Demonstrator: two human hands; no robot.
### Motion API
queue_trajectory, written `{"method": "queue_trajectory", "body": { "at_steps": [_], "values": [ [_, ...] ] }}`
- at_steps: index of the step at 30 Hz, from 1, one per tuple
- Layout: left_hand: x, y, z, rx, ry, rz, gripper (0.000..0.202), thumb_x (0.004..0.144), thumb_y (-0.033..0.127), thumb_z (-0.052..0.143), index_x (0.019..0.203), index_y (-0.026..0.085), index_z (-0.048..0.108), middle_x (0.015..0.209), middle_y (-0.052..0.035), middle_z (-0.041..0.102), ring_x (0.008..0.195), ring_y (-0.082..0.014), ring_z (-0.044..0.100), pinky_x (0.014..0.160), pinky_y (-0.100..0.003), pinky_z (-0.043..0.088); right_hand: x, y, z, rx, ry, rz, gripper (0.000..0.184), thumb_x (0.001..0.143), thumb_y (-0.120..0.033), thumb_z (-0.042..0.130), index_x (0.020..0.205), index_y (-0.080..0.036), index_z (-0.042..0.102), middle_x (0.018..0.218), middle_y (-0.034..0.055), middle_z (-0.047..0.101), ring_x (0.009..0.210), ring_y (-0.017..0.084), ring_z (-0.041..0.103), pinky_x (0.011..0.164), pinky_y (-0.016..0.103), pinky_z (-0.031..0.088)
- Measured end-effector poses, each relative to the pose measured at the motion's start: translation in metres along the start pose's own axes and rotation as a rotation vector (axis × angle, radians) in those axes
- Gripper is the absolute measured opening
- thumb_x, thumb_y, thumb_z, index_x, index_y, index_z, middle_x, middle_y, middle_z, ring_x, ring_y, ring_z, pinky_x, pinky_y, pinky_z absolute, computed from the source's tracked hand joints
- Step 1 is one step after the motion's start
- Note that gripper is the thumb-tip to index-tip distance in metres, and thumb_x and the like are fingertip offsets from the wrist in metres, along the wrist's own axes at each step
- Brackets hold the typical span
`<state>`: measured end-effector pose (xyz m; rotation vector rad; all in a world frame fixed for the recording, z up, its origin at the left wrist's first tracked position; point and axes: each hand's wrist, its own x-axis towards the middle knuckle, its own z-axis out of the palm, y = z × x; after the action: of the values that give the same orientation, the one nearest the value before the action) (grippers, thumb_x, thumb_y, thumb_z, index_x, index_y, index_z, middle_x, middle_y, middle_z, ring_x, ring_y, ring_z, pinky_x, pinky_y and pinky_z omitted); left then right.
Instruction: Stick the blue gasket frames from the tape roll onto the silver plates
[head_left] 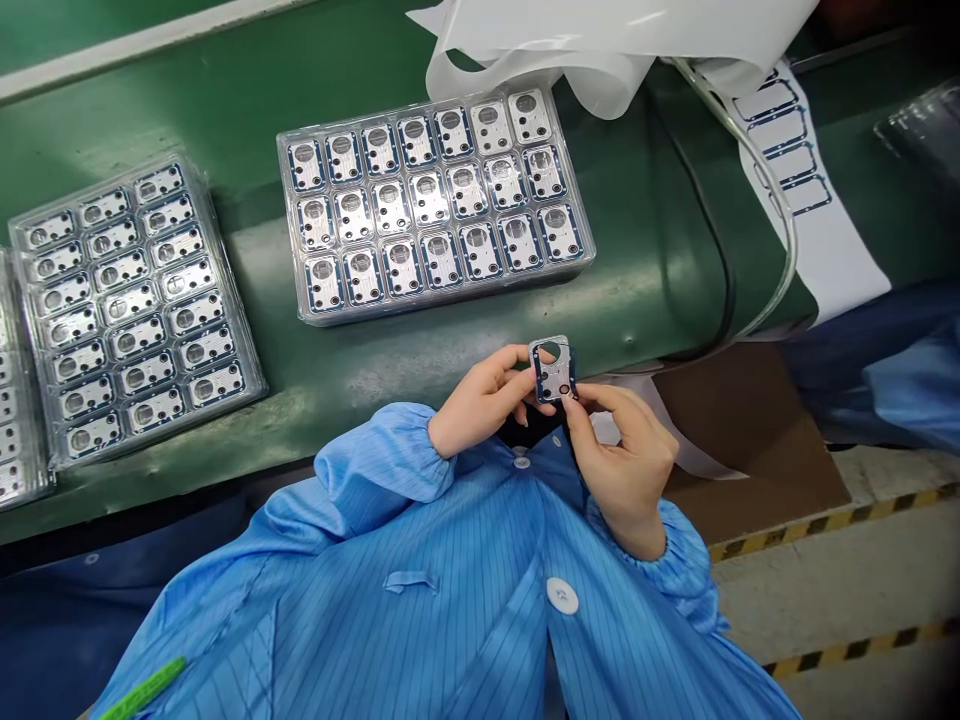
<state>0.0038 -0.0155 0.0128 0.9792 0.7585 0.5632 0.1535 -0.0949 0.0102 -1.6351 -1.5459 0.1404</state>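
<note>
Metal plate (556,383), small and silver with a large round opening near its upper end, is held up in front of the person's chest, just off the near edge of the green bench (300,365). Along its right side a blue frame (573,366) shows past the metal, apparently out of line with the plate. The left hand (480,402) pinches the plate's left edge, thumb in front and fingers behind. The right hand (626,445) pinches the lower right corner between thumb and forefinger, its other fingers curled loosely.

The step in hand looks like lining up the blue frame with the plate's border. The next move seems to call for a steady left grip and a fine fingertip adjustment on the right, keeping the holes uncovered.

Beyond the hands, a clear tray (450,297) lies on the bench, full of similar plates; most have blue borders, while two at the far right of its back row appear plain. To the left is a stack of trays (231,290). On the right, a white strip (847,250) carries more blue outlines, and a loose plastic sheet (622,35) sprawls behind the tray.
</note>
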Motion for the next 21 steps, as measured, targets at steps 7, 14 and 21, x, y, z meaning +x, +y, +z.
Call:
{"method": "queue_trajectory", "body": {
  "at_steps": [7,14,21],
  "values": [
    [-0.0002,-0.0014,0.0002,0.006,-0.001,0.014,0.038,0.093,0.041,0.059,0.12,0.015,0.055,0.091,-0.0062,0.069,0.076,-0.0141,0.072,0.056,-0.018,0.051,0.0011,0.001,0.0019,0.001,0.036,-0.077,0.011,0.087,-0.012,0.066,0.095,-0.02,0.068,0.084,0.0025,0.074,0.075,0.017,0.07,0.07,0.029,0.057],
    [0.0001,-0.0013,0.0008,-0.002,0.001,0.016,0.038,0.092,0.043,0.06,0.117,0.015,0.055,0.088,-0.0054,0.069,0.074,-0.0139,0.071,0.055,-0.018,0.05,0.0001,0.0031,0.0032,-0.028,0.043,-0.131,0.016,0.085,-0.009,0.068,0.098,-0.019,0.067,0.085,0.0043,0.074,0.077,0.017,0.07,0.072,0.029,0.058],
    [0.0008,-0.0024,-0.0004,-0.02,0.018,0.032,0.04,0.09,0.046,0.062,0.115,0.015,0.056,0.084,-0.0043,0.068,0.07,-0.0121,0.069,0.055,-0.018,0.05,-0.0062,0.0072,0.0077,-0.21,0.085,-0.292,0.026,0.085,-0.008,0.069,0.108,-0.018,0.064,0.089,0.0069,0.074,0.079,0.019,0.072,0.075,0.031,0.058]
  ]
}}
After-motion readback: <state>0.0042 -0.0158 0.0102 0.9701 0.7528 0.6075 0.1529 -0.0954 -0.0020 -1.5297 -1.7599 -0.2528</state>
